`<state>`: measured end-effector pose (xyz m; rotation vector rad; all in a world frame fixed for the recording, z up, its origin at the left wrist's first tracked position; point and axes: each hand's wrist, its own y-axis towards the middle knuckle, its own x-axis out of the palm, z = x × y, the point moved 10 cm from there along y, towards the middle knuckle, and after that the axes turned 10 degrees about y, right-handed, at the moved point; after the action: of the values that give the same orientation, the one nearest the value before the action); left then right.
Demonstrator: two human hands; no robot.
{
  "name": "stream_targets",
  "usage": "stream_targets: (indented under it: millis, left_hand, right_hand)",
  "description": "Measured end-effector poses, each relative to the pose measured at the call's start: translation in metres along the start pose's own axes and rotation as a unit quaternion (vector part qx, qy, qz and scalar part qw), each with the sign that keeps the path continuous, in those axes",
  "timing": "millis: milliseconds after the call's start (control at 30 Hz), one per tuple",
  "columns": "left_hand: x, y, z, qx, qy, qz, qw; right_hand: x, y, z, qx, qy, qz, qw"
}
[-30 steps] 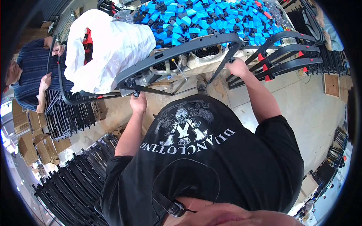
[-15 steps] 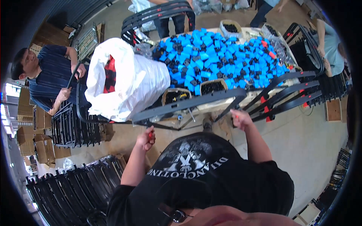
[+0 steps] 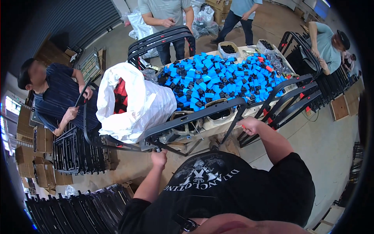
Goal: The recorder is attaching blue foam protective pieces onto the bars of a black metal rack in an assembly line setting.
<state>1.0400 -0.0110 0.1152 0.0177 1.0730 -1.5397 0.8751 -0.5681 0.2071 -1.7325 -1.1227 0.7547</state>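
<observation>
In front of me a black U-shaped tube frame (image 3: 198,114) lies at the near table edge, its two ends pointing toward me. My left hand (image 3: 159,159) is closed at the frame's left end; what sits in its fingers is hidden. My right hand (image 3: 251,124) pinches a small red plastic piece (image 3: 244,127) beside the frame's right end. Beyond the frame, a big heap of blue and black plastic parts (image 3: 218,80) covers the table. A white sack (image 3: 156,105) with red and black pieces (image 3: 120,95) inside stands left of the heap.
More black frames (image 3: 292,97) lean at the table's right side, with red pieces on them. Tubs of small black parts (image 3: 228,49) stand around the heap. A person in dark clothing (image 3: 58,93) at left holds a black bar. Stacked black frames (image 3: 78,212) lie lower left.
My view has tilted up, showing more of the people beyond the table. My left hand has moved up against the frame's left end; the red piece seen in it before is now hidden.
</observation>
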Motion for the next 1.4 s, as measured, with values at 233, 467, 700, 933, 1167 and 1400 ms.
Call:
stream_targets:
  millis: [233, 467, 700, 933, 1167, 1400]
  left_hand:
    - [-0.012, -0.004, 0.025, 0.245, -0.085, 0.297, 0.919]
    - [-0.01, -0.008, 0.052, 0.341, 0.07, 0.028, 0.937]
    - [0.0, 0.023, 0.041, 0.342, 0.018, 0.082, 0.936]
    - [0.005, 0.016, 0.059, 0.369, 0.09, 0.055, 0.923]
    - [0.003, 0.02, 0.043, 0.329, 0.031, 0.035, 0.943]
    - [0.005, 0.006, 0.062, 0.313, 0.126, 0.02, 0.941]
  right_hand:
    - [-0.001, 0.0, -0.013, -0.053, -0.158, 0.032, 0.986]
    - [-0.009, 0.014, -0.01, 0.012, -0.247, 0.051, 0.968]
    - [-0.003, 0.031, -0.01, -0.411, -0.509, 0.142, 0.743]
    - [-0.024, 0.077, -0.001, -0.46, -0.056, 0.305, 0.832]
    - [-0.008, 0.088, 0.002, -0.461, -0.094, 0.1, 0.877]
    - [-0.018, 0.107, 0.007, -0.445, -0.04, 0.136, 0.884]
